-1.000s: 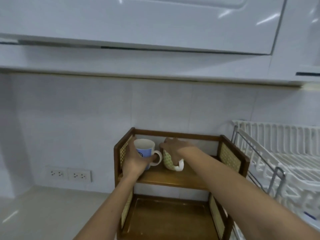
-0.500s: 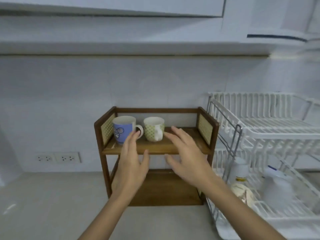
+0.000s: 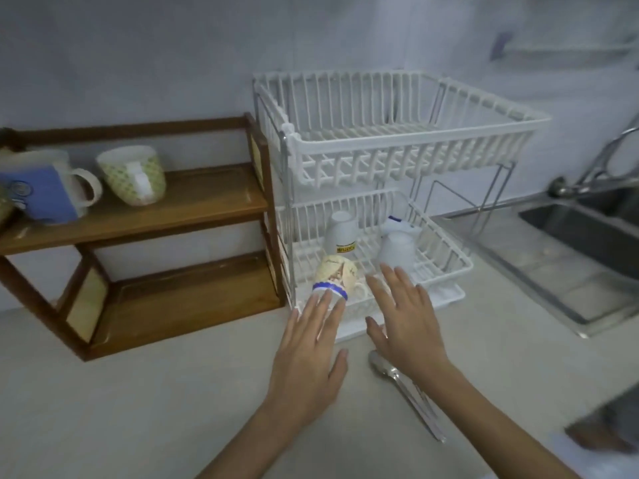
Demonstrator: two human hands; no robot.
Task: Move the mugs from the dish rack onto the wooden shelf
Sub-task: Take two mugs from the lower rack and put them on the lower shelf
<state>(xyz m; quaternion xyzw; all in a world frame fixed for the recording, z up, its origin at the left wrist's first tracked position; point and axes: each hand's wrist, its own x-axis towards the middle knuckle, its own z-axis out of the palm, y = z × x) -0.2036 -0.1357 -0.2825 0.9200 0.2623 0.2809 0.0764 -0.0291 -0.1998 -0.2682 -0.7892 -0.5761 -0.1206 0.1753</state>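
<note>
A blue mug [image 3: 41,190] and a green-patterned mug [image 3: 133,174] stand upright on the top board of the wooden shelf [image 3: 193,198]. The white two-tier dish rack [image 3: 408,143] stands to its right. Its lower tier holds three upside-down mugs: a cream one with a blue rim band [image 3: 337,276], a white one with a yellow label [image 3: 341,233] and a white one with a blue base [image 3: 397,245]. My left hand [image 3: 307,354] is open, its fingertips just in front of the cream mug. My right hand [image 3: 404,321] is open too, fingers beside that mug's handle.
A metal spoon [image 3: 404,392] lies on the pale counter [image 3: 138,409] under my right forearm. A steel sink [image 3: 587,236] with a tap [image 3: 594,167] is at the right. The shelf's lower board [image 3: 186,299] holds nothing. The rack's upper tier holds nothing.
Both hands let go of the two mugs on the shelf, pulled back and moved right and down to the rack's lower tier. The view swung right and downward.
</note>
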